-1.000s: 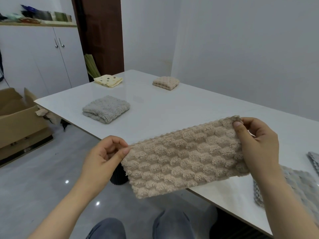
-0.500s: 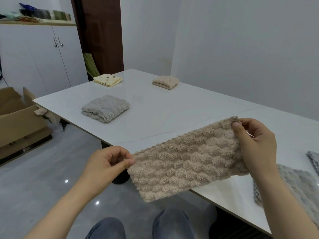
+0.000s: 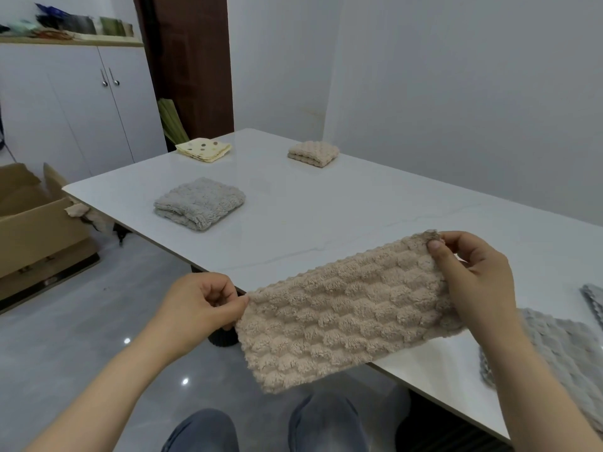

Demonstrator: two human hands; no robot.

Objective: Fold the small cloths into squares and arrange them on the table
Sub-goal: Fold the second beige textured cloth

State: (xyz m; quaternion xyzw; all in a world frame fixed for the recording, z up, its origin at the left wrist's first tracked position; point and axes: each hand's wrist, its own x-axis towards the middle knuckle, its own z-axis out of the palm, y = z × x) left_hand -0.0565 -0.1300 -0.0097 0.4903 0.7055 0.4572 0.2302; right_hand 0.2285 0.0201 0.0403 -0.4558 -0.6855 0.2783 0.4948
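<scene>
We hold the beige cloth [image 3: 342,314] spread between both hands, over the near tabletop [image 3: 326,216] edge. The left hand [image 3: 199,308] pinches its lower left corner; the right hand [image 3: 470,282] pinches the upper right corner. Beyond the left hand lies a folded grey cloth [image 3: 199,203]; an unfolded grey cloth [image 3: 561,350] lies beside the right wrist.

Both hands hold a beige cloth [image 3: 346,308] stretched in air over the near table [image 3: 326,223] edge: left hand [image 3: 199,308] pinches its lower-left corner, right hand [image 3: 473,282] its upper-right. On table: folded grey cloth [image 3: 199,203], spotted yellow cloth [image 3: 204,151], folded beige cloth [image 3: 314,153], all well apart. Unfolded grey cloth [image 3: 554,350] at right. Cardboard box [image 3: 32,223] on floor, left.
</scene>
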